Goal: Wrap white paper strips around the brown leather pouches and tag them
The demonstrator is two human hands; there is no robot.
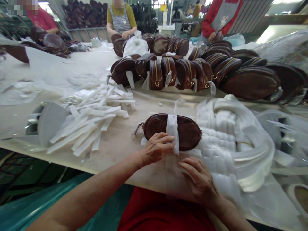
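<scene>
At left on a worktable point(117, 150), loose white strips point(96, 115) lie in a heap, apparently unused. At center, a person's left hand point(157, 147) rests its fingers on a white band point(172, 126) crossing the middle of a small brown bag point(156, 123); the thumb is hidden, so a pinch cannot be told. The band is over the front, but its lower end reaches past the bag's edge and looks yet to be secured. The right hand point(199, 179), fingers loosely spread and seemingly empty, hangs apart from the bag, near bundled white padding point(255, 157). Other brown bags point(250, 83) reach far right.
</scene>
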